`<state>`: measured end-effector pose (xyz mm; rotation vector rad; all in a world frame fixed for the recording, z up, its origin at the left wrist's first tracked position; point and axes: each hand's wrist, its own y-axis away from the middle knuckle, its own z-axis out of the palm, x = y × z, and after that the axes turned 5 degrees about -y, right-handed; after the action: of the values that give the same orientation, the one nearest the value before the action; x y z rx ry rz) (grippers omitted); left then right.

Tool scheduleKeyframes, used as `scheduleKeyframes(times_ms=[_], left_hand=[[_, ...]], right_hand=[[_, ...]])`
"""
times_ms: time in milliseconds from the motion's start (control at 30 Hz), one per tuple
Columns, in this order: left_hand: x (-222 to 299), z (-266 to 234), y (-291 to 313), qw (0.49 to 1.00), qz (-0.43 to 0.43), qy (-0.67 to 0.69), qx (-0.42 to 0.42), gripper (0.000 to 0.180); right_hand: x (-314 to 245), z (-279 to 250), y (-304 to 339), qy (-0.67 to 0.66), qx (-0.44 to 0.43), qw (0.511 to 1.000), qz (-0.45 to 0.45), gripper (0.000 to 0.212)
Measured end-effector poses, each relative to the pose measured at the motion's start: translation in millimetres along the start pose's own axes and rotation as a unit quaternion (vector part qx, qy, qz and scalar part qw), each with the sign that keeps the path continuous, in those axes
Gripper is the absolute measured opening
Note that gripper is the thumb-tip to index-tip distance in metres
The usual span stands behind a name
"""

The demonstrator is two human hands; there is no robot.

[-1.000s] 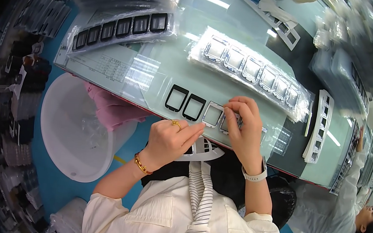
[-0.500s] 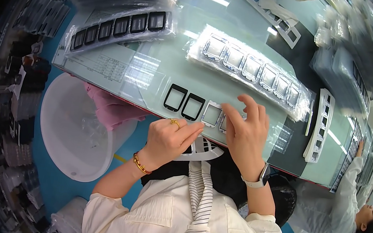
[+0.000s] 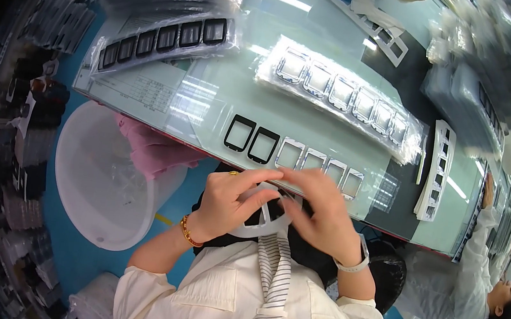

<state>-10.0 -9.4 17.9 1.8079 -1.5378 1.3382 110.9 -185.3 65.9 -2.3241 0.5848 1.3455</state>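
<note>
A curved white strip (image 3: 269,227) appears pinched between the thumb and fingers of the left hand (image 3: 224,197), in front of the glass table (image 3: 226,91). The right hand (image 3: 322,204) is held with fingertips close to the left's; whether anything is gripped by it cannot be told. On the tabletop, 2 black frames (image 3: 235,148) and 4 pale frames (image 3: 294,143) are laid flat in 1 row, presumably kept near the edge for easy reach. Behind them, similar pieces are seated in a clear tray (image 3: 312,100), probably for protection.
</note>
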Motion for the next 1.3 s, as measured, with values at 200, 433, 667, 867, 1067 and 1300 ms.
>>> scheduleKeyframes(times_ms=[200, 433, 667, 867, 1067, 1300], left_hand=[[3.2, -18.5, -0.2, 0.989, -0.035, 0.137, -0.039, 0.031], [-0.2, -27.4, -0.7, 1.000, -0.011, -0.005, -0.021, 0.009], [-2.9, -26.4, 0.7, 1.000, -0.006, 0.000, -0.006, 0.005], [-20.4, -29.6, 6.6, 0.995, -0.065, -0.071, -0.002, 0.008], [-19.8, -33.5, 6.1, 0.997, -0.052, -0.061, -0.004, 0.012], [-28.5, -29.2, 7.5, 0.994, 0.005, -0.110, 0.024, 0.019]], right_hand=[[2.7, 5.6, 7.1, -0.033, -0.016, 0.997, 0.060, 0.022], [1.2, 2.2, -2.2, 0.036, -0.042, 0.998, 0.021, 0.013], [-2.8, 11.3, -15.4, 0.003, -0.014, 1.000, -0.002, 0.016], [-29.2, 1.8, -20.9, -0.018, -0.029, 0.998, -0.053, 0.015], [9.0, 11.2, -37.7, -0.066, 0.130, 0.986, 0.087, 0.005], [33.4, 32.0, -46.6, -0.071, 0.134, 0.981, 0.125, 0.009]])
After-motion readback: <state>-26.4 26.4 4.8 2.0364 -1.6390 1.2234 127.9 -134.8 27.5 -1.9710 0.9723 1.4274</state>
